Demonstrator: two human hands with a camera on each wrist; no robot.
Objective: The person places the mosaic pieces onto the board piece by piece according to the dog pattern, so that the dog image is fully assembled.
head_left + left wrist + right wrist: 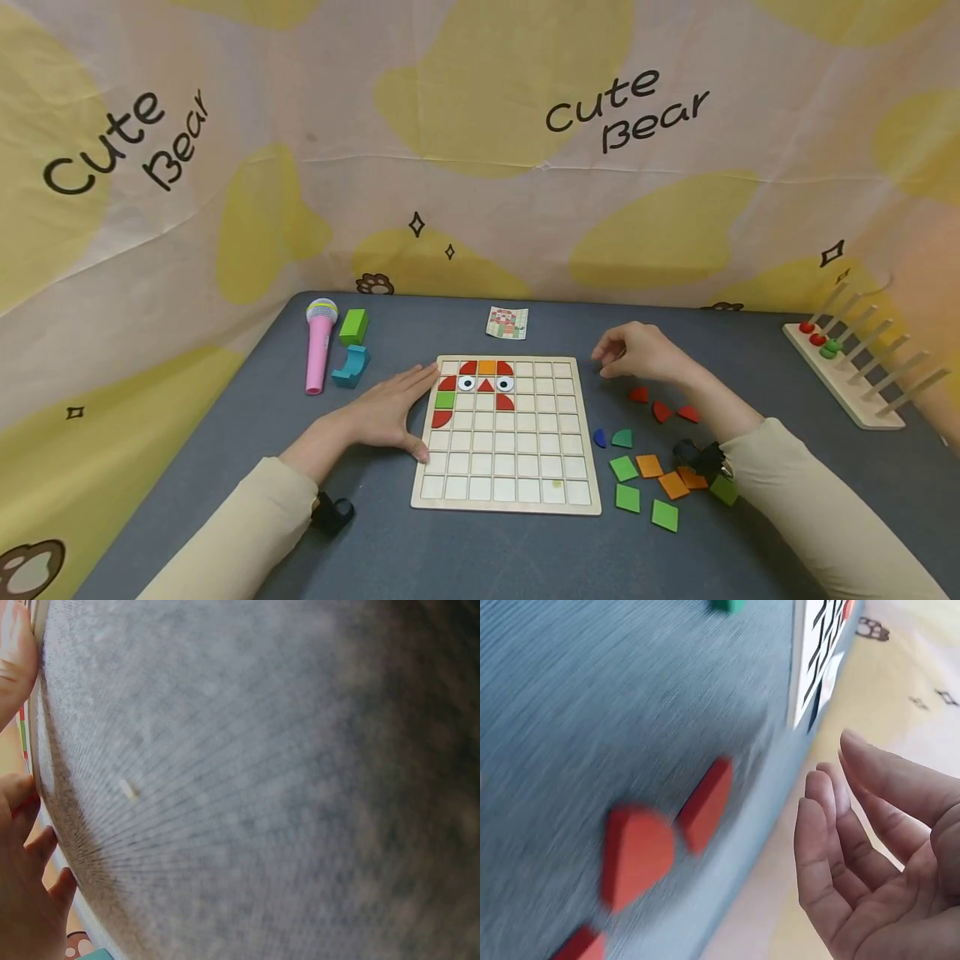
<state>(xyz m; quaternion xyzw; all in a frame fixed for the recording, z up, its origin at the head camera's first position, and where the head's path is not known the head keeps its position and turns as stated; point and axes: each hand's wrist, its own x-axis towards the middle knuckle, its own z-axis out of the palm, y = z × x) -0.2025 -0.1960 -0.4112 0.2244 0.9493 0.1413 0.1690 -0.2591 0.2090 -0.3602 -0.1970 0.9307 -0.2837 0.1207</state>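
Observation:
A wooden grid board (517, 443) lies mid-table. In its upper left cells sit several red quarter-circle tiles (442, 418), an orange square tile (487, 367), two eye tiles (467, 383), a red triangle tile (485, 386) and a green square tile (445, 400). My left hand (384, 412) rests along the board's left edge, fingers extended and thumb spread. Off the board's upper right corner hovers my right hand (637, 352). Its fingers are loosely bent, and the right wrist view shows a gap between thumb and fingertips with nothing held. Loose red pieces (636, 855) lie below this hand.
Right of the board lie loose green squares (627, 498), orange squares (649, 466), a blue piece (600, 438) and a green quarter circle (622, 438). Behind it is a picture card (507, 323). A pink microphone (318, 350) and blocks (353, 327) stand left; a peg rack (847, 379), far right.

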